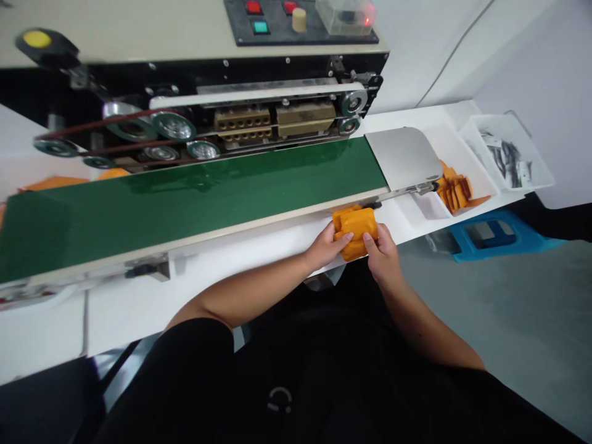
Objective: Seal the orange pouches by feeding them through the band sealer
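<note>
The left hand (326,248) and the right hand (385,254) hold a small bunch of glossy orange packets (361,223) between them. Each hand is closed on its own side of the bunch, the thumb pressed on the near face and the curled fingers mostly hidden behind. The number of packets in the bunch is hard to tell, since they overlap.

The bunch is at the front edge of a long white worktop (259,246), just in front of a flat green conveyor belt (208,191) with a pale rim. A smooth silver metal plate (402,157) with rounded corners adjoins the right end of the belt. Behind the belt stands a beige and black machine (185,80) with metal pulleys, thin belts and brass-coloured blocks; its dark control panel (277,28) carries red and green buttons.

To the right of the plate, a shallow white plastic tray (478,179) holds more orange packets in a heap. Beside it, a translucent white plastic bin (539,172) contains silver and dark pieces. A blue plastic stool (531,240) is below the worktop's edge.
</note>
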`<state>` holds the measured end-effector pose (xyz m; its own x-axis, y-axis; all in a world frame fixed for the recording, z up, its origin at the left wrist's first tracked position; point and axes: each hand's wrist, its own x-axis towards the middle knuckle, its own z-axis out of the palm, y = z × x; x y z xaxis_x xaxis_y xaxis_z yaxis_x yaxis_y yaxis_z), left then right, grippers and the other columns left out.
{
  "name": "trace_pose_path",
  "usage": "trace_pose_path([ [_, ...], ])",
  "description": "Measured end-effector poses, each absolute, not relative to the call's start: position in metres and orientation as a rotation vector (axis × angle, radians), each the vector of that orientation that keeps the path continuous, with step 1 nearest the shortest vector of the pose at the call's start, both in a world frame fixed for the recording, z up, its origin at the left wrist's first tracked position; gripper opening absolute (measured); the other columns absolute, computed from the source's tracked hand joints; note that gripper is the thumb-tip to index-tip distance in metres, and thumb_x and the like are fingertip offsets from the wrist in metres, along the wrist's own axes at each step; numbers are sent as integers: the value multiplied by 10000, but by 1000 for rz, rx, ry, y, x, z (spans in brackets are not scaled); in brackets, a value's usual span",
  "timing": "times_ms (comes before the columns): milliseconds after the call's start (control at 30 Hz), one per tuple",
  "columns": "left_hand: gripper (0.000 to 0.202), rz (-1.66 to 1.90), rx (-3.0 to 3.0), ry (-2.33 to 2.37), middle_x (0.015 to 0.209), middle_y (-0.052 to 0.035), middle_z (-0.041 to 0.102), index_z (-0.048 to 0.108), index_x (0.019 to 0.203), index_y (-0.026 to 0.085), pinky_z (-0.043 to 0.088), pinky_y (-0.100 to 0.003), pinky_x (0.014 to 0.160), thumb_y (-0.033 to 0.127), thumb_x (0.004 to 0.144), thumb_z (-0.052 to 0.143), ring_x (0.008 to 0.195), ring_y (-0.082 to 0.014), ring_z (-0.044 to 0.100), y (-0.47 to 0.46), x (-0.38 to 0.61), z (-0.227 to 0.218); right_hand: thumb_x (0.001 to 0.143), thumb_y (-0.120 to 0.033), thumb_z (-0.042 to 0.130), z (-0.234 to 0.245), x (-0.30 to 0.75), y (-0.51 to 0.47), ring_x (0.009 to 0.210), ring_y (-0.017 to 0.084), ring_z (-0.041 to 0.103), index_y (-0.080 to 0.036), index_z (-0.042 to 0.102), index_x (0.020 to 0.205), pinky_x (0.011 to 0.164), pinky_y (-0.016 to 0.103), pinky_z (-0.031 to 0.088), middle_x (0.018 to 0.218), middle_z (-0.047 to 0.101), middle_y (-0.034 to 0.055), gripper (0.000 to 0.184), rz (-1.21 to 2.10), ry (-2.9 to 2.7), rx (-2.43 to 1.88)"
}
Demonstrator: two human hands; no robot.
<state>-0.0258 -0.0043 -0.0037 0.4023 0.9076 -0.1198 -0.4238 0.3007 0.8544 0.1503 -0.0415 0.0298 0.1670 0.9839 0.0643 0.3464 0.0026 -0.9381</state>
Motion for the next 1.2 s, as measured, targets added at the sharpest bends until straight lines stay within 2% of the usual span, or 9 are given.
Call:
trace_pose_path([
  [133,913,964,819,631,1546,-197,674,590,1474,190,534,-547,1233,642,786,984,1442,-393,656,-2,-24,-5,1018,-502,726,31,142,-39,1239,286,728,-263,701,1409,1134,500,591,1384,739,105,460,862,-1169,-1485],
  [300,915,965,805,628,1520,-192,702,628,1425,193,553,-547,1198,611,720,1036,1416,-401,679,0,-26,1,967,-443,812,38,137,-31,942,200,714,-256,697,1161,902,356,619,1043,744,31,294,843,-1040,-1436],
  [500,841,970,767,682,1437,-180,760,675,1382,176,565,-519,1178,591,741,1028,1324,-357,740,-1,-26,4,921,-384,855,54,135,-23,783,136,600,-223,696,930,760,280,549,885,637,-6,226,754,-949,-1335],
  [600,824,970,736,660,1444,-175,766,685,1391,181,553,-531,1199,533,738,1045,1329,-352,743,-1,-26,6,897,-393,903,72,137,-18,613,96,517,-230,702,916,588,232,461,768,600,-38,260,798,-848,-1233],
  [700,803,982,725,600,1518,-176,732,678,1439,193,515,-555,1249,476,777,1034,1402,-359,711,0,-26,8,866,-436,951,99,149,-5,537,80,493,-247,690,949,493,204,408,729,608,-50,333,838,-816,-1147],
  [800,807,982,721,543,1564,-177,704,665,1478,201,482,-570,1286,442,799,1027,1444,-361,690,1,-27,9,854,-420,964,128,168,23,529,108,566,-261,676,975,482,216,472,663,611,-53,350,955,-848,-1133],
  [933,812,977,704,522,1573,-185,695,674,1477,196,481,-587,1287,457,794,1029,1462,-381,676,1,-27,7,906,-284,900,158,187,74,574,133,665,-257,651,943,537,233,565,677,671,-34,254,1112,-894,-1218],
  [1067,801,966,689,523,1585,-200,680,674,1470,187,486,-595,1287,452,801,1027,1452,-381,685,0,-27,7,997,-179,777,178,188,119,547,100,648,-220,643,922,514,185,556,730,735,2,159,1199,-902,-1339],
  [1200,795,962,689,526,1566,-211,688,673,1457,176,504,-602,1271,455,802,1026,1436,-388,694,0,-27,7,986,-123,768,181,180,150,527,95,637,-203,657,901,496,191,596,731,748,15,161,1261,-858,-1402],
])
